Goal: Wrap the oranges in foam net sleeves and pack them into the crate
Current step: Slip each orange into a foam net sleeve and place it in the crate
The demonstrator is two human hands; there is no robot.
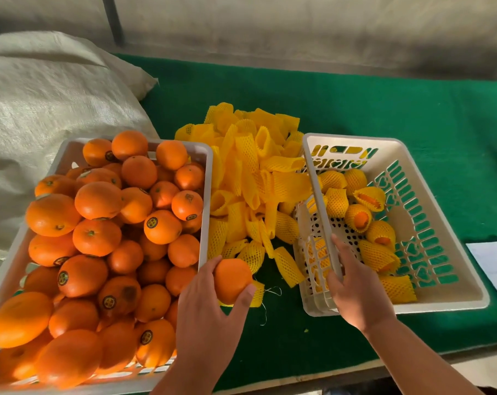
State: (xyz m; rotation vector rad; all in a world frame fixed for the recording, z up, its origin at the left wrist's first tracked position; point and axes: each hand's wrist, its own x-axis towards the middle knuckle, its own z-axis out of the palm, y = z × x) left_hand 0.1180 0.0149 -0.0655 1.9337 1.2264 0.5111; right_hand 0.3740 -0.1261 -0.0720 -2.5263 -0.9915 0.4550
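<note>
My left hand (207,309) grips a bare orange (230,279) just above the green table, beside the right wall of the white crate of loose oranges (204,201). My right hand (352,283) grips the left rim of the second white crate (452,260), which is tilted, its left side raised. Inside that crate lie several oranges wrapped in yellow foam net sleeves (358,218). A pile of loose yellow foam net sleeves (256,178) lies between the two crates.
A large white woven sack (42,95) sits at the back left, touching the full crate. Green felt (355,109) covers the table. A white sheet of paper (495,266) lies at the right edge. The table's front edge runs just below my forearms.
</note>
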